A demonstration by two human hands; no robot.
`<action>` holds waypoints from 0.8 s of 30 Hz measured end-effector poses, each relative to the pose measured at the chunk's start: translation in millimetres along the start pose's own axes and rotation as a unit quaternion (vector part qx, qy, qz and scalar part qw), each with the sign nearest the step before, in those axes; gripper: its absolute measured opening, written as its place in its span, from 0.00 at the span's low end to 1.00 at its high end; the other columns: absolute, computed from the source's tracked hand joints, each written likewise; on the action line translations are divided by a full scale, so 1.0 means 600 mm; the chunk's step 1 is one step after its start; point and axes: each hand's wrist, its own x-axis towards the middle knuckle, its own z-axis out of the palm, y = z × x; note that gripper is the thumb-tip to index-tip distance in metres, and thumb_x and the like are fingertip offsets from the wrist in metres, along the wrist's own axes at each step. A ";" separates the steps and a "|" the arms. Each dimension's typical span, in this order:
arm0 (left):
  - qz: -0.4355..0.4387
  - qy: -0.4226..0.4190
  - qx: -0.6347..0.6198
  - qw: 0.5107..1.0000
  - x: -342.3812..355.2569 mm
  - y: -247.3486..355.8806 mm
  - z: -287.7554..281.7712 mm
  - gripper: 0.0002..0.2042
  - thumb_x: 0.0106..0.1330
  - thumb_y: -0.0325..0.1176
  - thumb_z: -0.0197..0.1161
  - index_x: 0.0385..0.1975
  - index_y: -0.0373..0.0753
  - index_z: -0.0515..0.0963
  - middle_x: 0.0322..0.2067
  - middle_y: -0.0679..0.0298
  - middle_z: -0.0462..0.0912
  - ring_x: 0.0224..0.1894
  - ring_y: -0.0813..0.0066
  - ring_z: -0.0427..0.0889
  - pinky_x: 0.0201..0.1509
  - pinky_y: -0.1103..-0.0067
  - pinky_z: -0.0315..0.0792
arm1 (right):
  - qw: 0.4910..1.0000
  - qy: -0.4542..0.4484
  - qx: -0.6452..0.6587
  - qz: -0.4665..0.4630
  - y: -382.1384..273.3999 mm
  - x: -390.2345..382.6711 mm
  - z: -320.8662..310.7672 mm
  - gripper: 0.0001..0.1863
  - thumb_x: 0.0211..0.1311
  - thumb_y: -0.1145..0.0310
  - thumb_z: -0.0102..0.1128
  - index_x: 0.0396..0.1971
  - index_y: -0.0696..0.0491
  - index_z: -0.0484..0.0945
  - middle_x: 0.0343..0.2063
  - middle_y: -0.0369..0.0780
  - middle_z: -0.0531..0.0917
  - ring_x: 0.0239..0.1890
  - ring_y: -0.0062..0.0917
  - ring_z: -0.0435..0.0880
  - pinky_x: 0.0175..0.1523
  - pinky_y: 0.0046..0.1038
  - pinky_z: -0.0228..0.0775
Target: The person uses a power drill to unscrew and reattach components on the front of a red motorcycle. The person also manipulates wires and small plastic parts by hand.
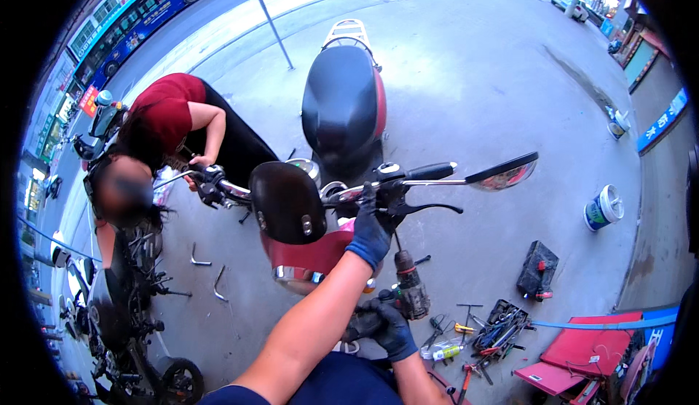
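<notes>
A red and black scooter stands in front of me with a dark windscreen-like cover at its front. My left hand, in a dark blue glove, grips the right side of its handlebar, by the switch housing and brake lever. Lower down, my gloved right hand holds a drill, its chuck pointing up toward the underside of the handlebar assembly. A long-stemmed mirror sticks out to the right.
A person in red leans over the left grip. Motorcycles line the left. Loose bent bars, a toolbox, a black case, a bucket and a red folded seat are on the pavement. A blue bus is beyond.
</notes>
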 end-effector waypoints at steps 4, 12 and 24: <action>-0.006 -0.052 -0.030 0.998 0.013 0.004 -0.003 0.21 0.65 0.51 0.57 0.51 0.43 0.74 0.47 0.62 0.81 0.49 0.68 0.80 0.54 0.71 0.73 | 1.000 -0.004 0.000 0.009 -0.010 0.001 0.006 0.12 0.58 0.71 0.60 0.42 0.53 0.74 0.38 0.43 0.82 0.43 0.34 0.82 0.53 0.38 0.74; 0.007 -0.017 0.014 1.000 0.019 0.006 -0.007 0.17 0.66 0.45 0.58 0.48 0.43 0.76 0.45 0.63 0.82 0.45 0.70 0.80 0.48 0.72 0.75 | 0.999 -0.026 0.028 -0.002 -0.012 -0.005 0.015 0.18 0.56 0.73 0.61 0.47 0.53 0.71 0.38 0.44 0.81 0.44 0.37 0.82 0.51 0.39 0.75; -0.003 -0.013 -0.011 1.000 0.017 0.018 0.002 0.15 0.65 0.39 0.60 0.48 0.39 0.75 0.43 0.61 0.82 0.43 0.70 0.81 0.44 0.76 0.75 | 0.997 -0.048 0.002 -0.057 -0.003 0.004 0.014 0.22 0.58 0.74 0.59 0.53 0.51 0.68 0.36 0.43 0.81 0.42 0.33 0.82 0.51 0.38 0.75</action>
